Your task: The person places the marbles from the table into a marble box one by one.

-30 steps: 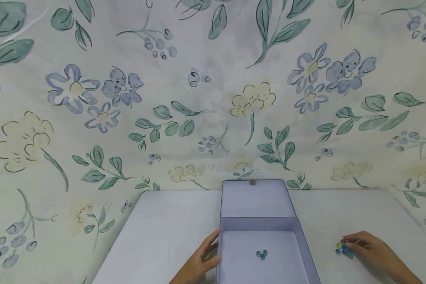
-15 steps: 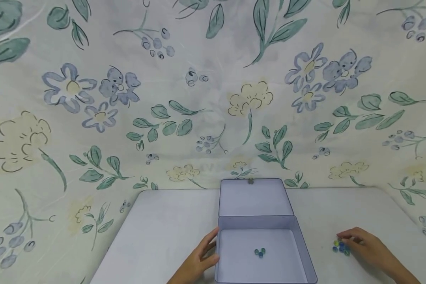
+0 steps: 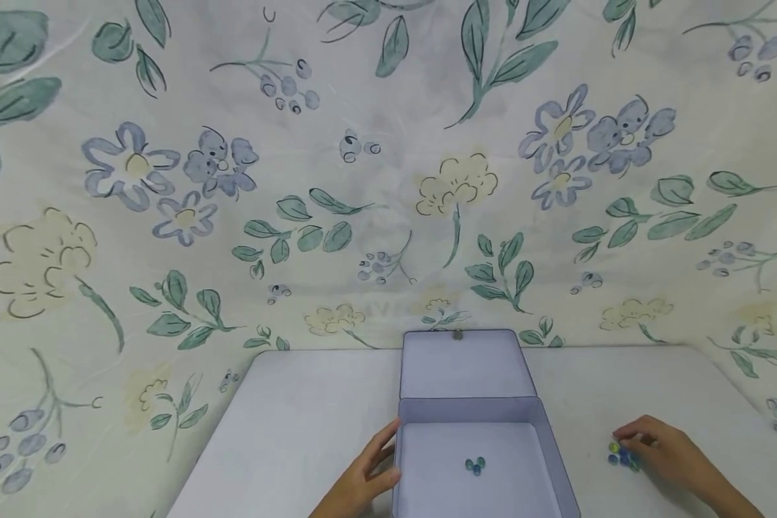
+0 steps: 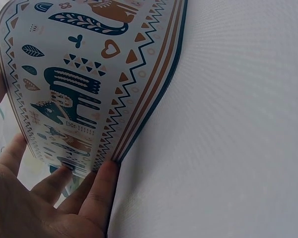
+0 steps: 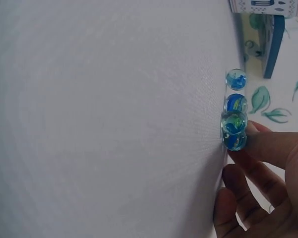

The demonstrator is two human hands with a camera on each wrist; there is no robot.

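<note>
Two or three marbles (image 3: 475, 465) lie inside the open tin (image 3: 485, 424) in the head view; the left hand (image 3: 360, 482) rests flat against its left wall, the right hand (image 3: 663, 453) at loose marbles (image 3: 621, 454) well right of the tin. The left wrist view shows straight fingers (image 4: 97, 191) touching the patterned wall. The right wrist view shows fingertips (image 5: 260, 144) seemingly pinching one marble (image 5: 234, 134).

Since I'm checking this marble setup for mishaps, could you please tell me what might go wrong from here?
The loose marbles by the right hand lie on a smooth table and could roll away if nudged. The left hand only rests against the open tin, so the tin might slide.
</note>
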